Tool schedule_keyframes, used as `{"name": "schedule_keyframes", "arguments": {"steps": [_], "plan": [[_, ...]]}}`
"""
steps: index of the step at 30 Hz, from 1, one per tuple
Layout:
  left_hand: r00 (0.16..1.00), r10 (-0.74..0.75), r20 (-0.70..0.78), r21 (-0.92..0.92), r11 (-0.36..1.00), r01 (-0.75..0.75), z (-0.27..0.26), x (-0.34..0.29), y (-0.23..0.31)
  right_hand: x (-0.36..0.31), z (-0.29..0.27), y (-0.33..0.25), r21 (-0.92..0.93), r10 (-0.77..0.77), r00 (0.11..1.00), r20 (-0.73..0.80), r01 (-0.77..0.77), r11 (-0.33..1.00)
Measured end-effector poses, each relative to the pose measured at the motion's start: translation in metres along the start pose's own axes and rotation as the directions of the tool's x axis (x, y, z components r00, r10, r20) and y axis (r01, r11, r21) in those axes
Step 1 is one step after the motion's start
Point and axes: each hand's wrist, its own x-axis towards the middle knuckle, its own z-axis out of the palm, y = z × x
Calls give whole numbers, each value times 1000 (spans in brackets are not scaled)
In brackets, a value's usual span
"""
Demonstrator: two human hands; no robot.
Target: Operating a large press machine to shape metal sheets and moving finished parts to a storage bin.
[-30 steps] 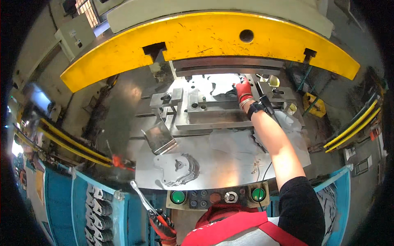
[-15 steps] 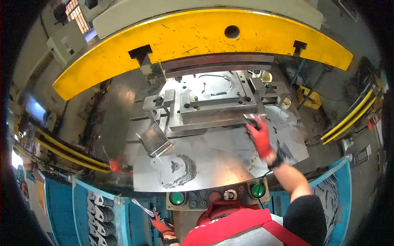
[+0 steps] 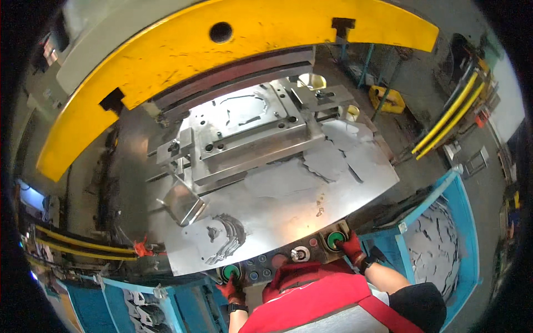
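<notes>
My red-gloved left hand (image 3: 230,291) touches the left green button (image 3: 227,270) of the control box (image 3: 280,258), its fingers partly apart. On the right green button (image 3: 334,238) rests my red-gloved right hand (image 3: 350,248), with fingers stretched onto it. No tool shows in either hand. Beyond the box lies a metal table plate (image 3: 272,222). A stack of thin curved metal parts (image 3: 229,238) sits on its left. Farther back is the steel die (image 3: 252,152), with a sheet bearing a curved cut outline (image 3: 244,108) on top.
The yellow press beam (image 3: 222,53) spans above the die. A bent metal plate (image 3: 184,204) stands left of it. Scrap sheet (image 3: 347,147) lies at right. Blue bins (image 3: 436,233) with metal pieces flank me, and yellow rails (image 3: 449,116) stand at the right.
My right hand has come back from beside the die to the right button. My left hand has moved to the left button; its metal tool is out of sight. The view has turned.
</notes>
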Motion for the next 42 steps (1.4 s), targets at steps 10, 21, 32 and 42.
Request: {"name": "schedule_keyframes", "arguments": {"steps": [10, 21, 32, 42], "plan": [[860, 148, -489, 486, 865, 128, 157, -73, 53, -14, -13, -21, 241, -4, 997, -83, 24, 970], [859, 154, -488, 458, 883, 102, 155, -75, 54, -3, -7, 11, -26, 122, 982, -141, -127, 992], [917, 323, -232, 521, 838, -163, 63, -96, 65, 88, -103, -39, -204, -445, 809, 384, 544, 814], [802, 538, 261, 540, 608, -583, 348, -203, 238, 209, -64, -231, -436, -715, 695, -74, 622, 650]]}}
